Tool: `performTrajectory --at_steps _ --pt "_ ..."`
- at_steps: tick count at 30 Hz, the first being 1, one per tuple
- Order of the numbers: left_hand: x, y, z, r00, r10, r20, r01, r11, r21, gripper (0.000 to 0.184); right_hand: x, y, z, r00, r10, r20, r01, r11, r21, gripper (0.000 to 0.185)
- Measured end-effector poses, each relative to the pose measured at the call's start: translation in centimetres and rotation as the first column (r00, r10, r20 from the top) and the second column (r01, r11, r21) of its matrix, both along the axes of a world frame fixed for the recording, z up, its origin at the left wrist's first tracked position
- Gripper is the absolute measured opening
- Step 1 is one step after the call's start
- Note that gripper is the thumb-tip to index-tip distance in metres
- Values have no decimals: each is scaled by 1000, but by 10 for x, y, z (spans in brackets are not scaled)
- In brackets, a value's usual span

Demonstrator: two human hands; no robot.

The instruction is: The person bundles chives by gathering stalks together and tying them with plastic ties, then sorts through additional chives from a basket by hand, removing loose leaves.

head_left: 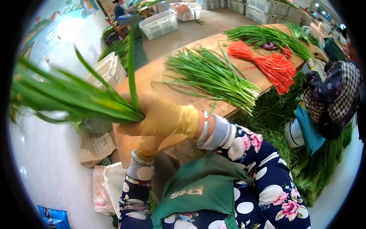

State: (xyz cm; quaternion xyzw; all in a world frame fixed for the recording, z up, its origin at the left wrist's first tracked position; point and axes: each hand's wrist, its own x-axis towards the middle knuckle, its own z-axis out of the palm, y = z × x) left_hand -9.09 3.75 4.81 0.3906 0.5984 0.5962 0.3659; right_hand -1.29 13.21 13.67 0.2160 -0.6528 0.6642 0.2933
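Observation:
My right hand [162, 113], in a yellowish glove and blurred by motion, is closed around a bunch of garlic chives [84, 101]. Their long flat leaves fan out to the left above the floor. My left hand [147, 146], gloved too, comes up from below against the right one. Its fingers are hidden behind the right hand, so its grip does not show. Beyond my hands, a pile of garlic chives [213, 74] lies on the wooden table [146, 78], with its pale stem ends toward the right.
Red ties [272, 66] lie behind the pile, near more greens [270, 36]. At the right sits a co-worker [329, 89] beside a white bucket [293, 133]. Loose greens [305, 175] cover the floor there. White crates [159, 24] stand at the back.

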Motion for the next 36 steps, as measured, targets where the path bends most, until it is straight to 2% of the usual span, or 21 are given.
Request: performTrajectory --at_steps 2,4,6,8,9,10,11,12,13,15,16,18,20,22,23,28,30,32,33,34,36 --pt "2 7 -21 981 15 -191 -22 999 -36 25 -4 11 -32 968 -169 184 136 974 179 31" --pt "1 5 -26 962 19 -273 -33 998 -46 23 -12 15 -62 958 -224 178 188 963 195 32" --pt "-3 1 -26 946 30 -322 -50 997 -56 21 -8 14 -50 947 -263 185 225 953 204 33" --pt "-7 -3 -23 947 35 -320 -60 996 -66 20 -4 12 -26 882 -52 469 63 998 -7 42" --pt "-8 -5 -20 963 35 -266 -52 997 -54 19 -5 13 -14 868 -70 492 81 997 -2 42" --pt "-6 -7 -17 996 6 -89 -6 1000 -2 19 -13 17 -14 868 -79 490 91 996 -1 42" --pt "2 -6 -4 942 -151 299 115 984 134 17 -23 21 -17 868 -164 469 126 986 111 44" --pt "9 -4 1 720 -324 614 168 940 299 16 -23 26 -9 864 -243 441 159 963 220 46" --pt "22 -2 -2 611 -277 742 83 954 289 15 -12 38 -6 845 -228 484 72 945 321 51" --pt "37 -6 -32 342 -265 902 -4 959 283 20 12 59 -7 637 -613 467 110 672 732 48" --pt "38 -9 -54 151 -274 950 -32 959 282 23 35 72 -18 580 -741 337 244 554 796 43" --pt "51 -18 -61 213 -209 955 -53 973 225 27 84 100 -44 384 -923 32 477 228 849 32" --pt "58 -23 -52 235 -240 942 -40 966 256 26 137 121 -50 194 -981 14 406 93 909 27" --pt "61 -20 -42 347 -110 932 -56 989 137 23 170 131 -59 90 -988 -128 290 -96 952 28" --pt "60 -19 -41 305 -127 944 -73 985 157 25 176 133 -60 49 -991 -123 190 -112 975 27" --pt "73 -9 -31 371 -25 928 -110 991 71 24 181 149 -94 108 -991 -78 232 -51 971 25" --pt "75 -13 -32 396 -17 918 -112 991 66 24 177 134 -84 151 -989 1 423 65 904 23" --pt "76 -20 -29 425 -110 898 -35 990 138 24 179 106 -65 193 -980 -43 456 50 889 23" --pt "75 -25 -29 445 -90 891 -18 994 109 27 181 90 -58 265 -919 293 520 392 759 22" --pt "77 -28 -28 445 -69 893 -36 995 95 27 182 75 -59 355 -734 578 544 666 511 22" --pt "88 -29 -27 461 -14 888 28 1000 1 31 183 49 -79 490 -438 754 505 847 164 21"
